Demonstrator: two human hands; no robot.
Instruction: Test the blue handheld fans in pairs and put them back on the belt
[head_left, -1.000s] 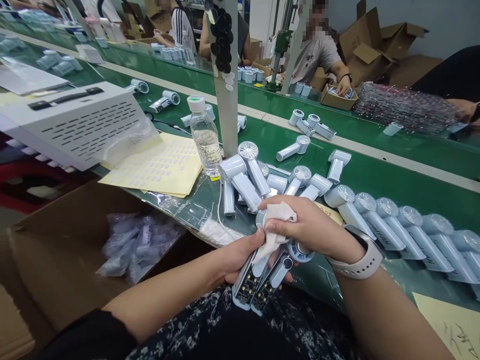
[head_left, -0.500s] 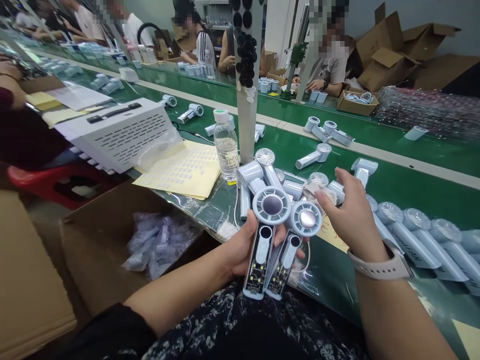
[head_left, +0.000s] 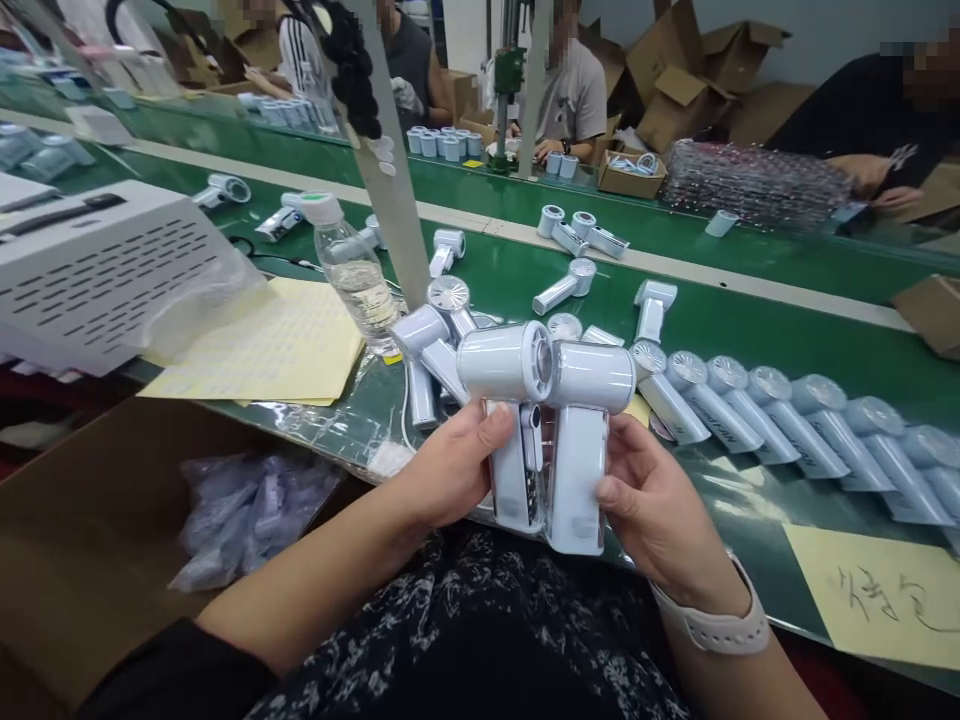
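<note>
My left hand [head_left: 457, 460] is closed around the handle of a pale blue handheld fan [head_left: 499, 365], its thumb on the handle's side and its head turned to the right. Right beside it, a second handheld fan [head_left: 577, 480] shows a plain pale blue handle. My right hand [head_left: 652, 490] grips that one from the right, thumb on the edge of the handle; its other fingers are partly hidden behind. Both fans are upright above my lap, side by side. Behind them, a loose pile of similar fans [head_left: 424, 335] lies on the green bench.
A row of fans [head_left: 772, 400] lies along the bench at right, near a yellow handwritten sheet [head_left: 870, 590]. At left are a water bottle [head_left: 356, 285], yellow sticker sheets [head_left: 255, 350], a white slotted case [head_left: 120, 270] and a carton [head_left: 97, 500] holding bagged items. Co-workers sit across the belt.
My right hand has come down from above the pile onto the second fan. Both fans have turned from their grille fronts to side and back views. The camera view has swung right.
</note>
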